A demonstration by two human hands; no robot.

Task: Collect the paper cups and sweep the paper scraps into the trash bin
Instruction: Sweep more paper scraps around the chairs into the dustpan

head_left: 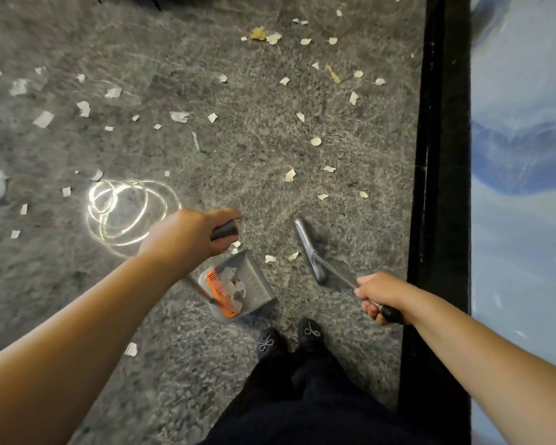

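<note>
Our bare forearms fill the bottom of the frame, and between them stand our black trousers and black bow-trimmed slippers. Our left hand curls round the dark grip of a long-handled grey dustpan, whose tray sits on the grey carpet just above our feet, an orange comb clipped inside and some scraps already in it. Our right hand grips the black handle of a grey broom; its head lies lower centre, long axis running up-left to down-right, just right of the pan. The pale torn paper scraps scatter upward and to the left; two lie between broom head and pan mouth, nearer the right hand. We see no cups or bin.
</note>
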